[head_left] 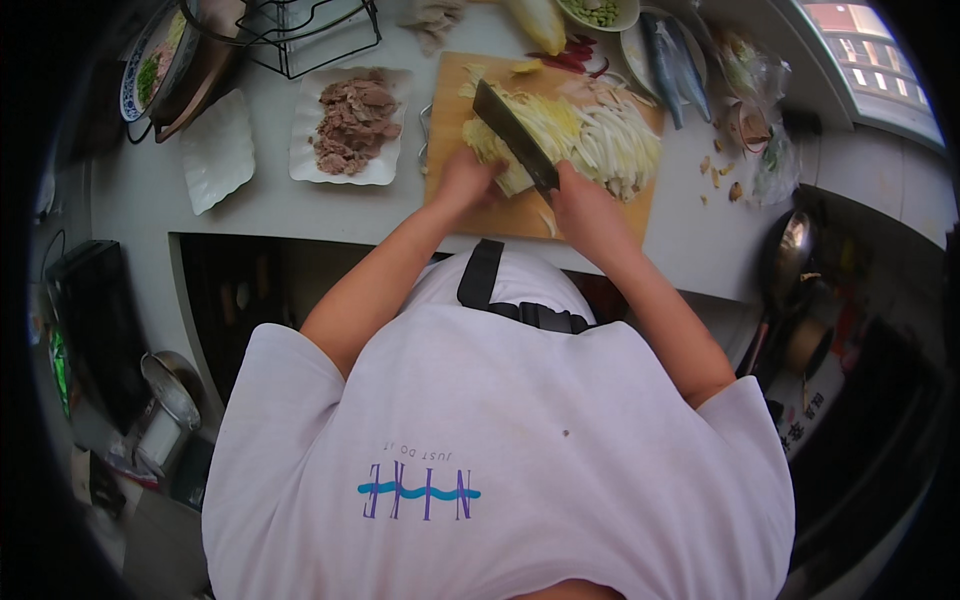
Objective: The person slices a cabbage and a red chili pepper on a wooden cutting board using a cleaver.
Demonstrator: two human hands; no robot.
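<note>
My right hand (589, 210) grips the handle of a dark-bladed cleaver (514, 135), its blade slanting up and left over a wooden cutting board (450, 90). Against the blade's left side lies an uncut piece of napa cabbage (487, 142). My left hand (469, 180) holds that piece at its near end, with the fingertips partly hidden. To the right of the blade, shredded napa cabbage (611, 146) is heaped in yellow and white strips. The blade's lower edge is hard to make out where it meets the cabbage.
Left of the board, a white plate (300, 161) carries cooked meat pieces (356, 124); another white dish (217, 154) is beside it. A black wire rack (285, 45) stands behind. Red chilies (574, 56), a bowl of green beans (630, 19) and plated fish (671, 67) lie beyond the board.
</note>
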